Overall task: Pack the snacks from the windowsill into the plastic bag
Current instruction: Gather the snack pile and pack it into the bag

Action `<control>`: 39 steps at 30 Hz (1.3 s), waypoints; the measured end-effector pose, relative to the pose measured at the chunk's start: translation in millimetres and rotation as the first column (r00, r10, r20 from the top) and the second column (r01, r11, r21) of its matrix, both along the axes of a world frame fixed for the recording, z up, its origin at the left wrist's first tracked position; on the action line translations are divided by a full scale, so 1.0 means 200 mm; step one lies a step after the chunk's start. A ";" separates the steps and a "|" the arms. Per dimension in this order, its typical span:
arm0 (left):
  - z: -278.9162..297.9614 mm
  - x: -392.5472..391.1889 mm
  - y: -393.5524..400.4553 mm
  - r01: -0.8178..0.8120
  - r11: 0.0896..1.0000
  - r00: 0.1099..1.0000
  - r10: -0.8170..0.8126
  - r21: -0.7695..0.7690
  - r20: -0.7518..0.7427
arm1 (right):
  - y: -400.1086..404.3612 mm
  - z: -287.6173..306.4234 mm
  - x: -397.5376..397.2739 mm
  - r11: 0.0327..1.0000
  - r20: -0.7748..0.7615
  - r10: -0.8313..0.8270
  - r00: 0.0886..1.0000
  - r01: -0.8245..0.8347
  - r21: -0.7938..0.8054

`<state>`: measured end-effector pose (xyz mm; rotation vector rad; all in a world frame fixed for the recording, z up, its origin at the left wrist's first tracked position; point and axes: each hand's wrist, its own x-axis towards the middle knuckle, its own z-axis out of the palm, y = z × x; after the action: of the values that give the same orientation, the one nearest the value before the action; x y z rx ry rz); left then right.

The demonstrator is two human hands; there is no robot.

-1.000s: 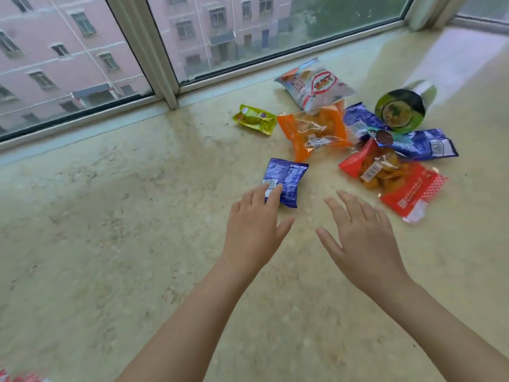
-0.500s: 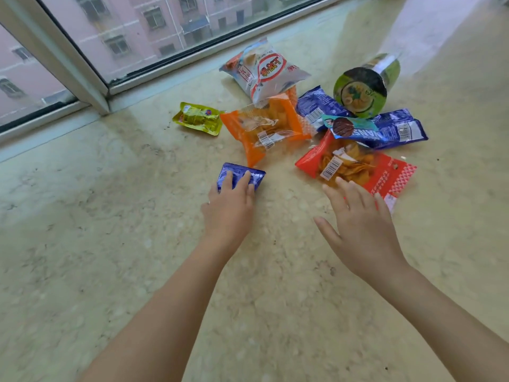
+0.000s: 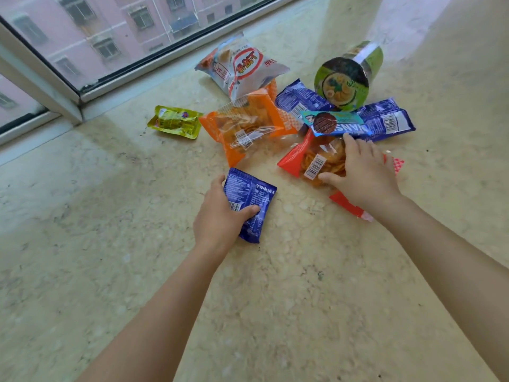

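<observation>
On the marble windowsill point(image 3: 110, 244), right hand point(image 3: 363, 175) lies flat, fingers straight, pressing the red chip bag point(image 3: 311, 161) at the pile's near edge; left hand point(image 3: 220, 216) grip clamps the small blue packet point(image 3: 248, 199), thumb on top, fingers underneath.

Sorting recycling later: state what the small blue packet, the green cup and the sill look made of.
Small blue packet, gripped by the left hand: glossy printed plastic film, crinkled. Green cup: probably paper or plastic, shiny printed wrap. Sill: polished veined stone, likely marble.
</observation>
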<state>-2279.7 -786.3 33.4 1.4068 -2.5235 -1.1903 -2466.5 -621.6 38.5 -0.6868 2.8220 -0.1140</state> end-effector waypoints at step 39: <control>0.45 1.61 -0.21 -0.393 0.792 0.750 0.570 0.467 -0.334 | -0.50 0.38 1.36 0.802 0.780 0.290 0.554 0.305 -0.514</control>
<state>-1958.3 -828.3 123.0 1.4885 -1.5224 -1.6762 -2195.2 -721.2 114.9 -0.5065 1.7765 -1.0914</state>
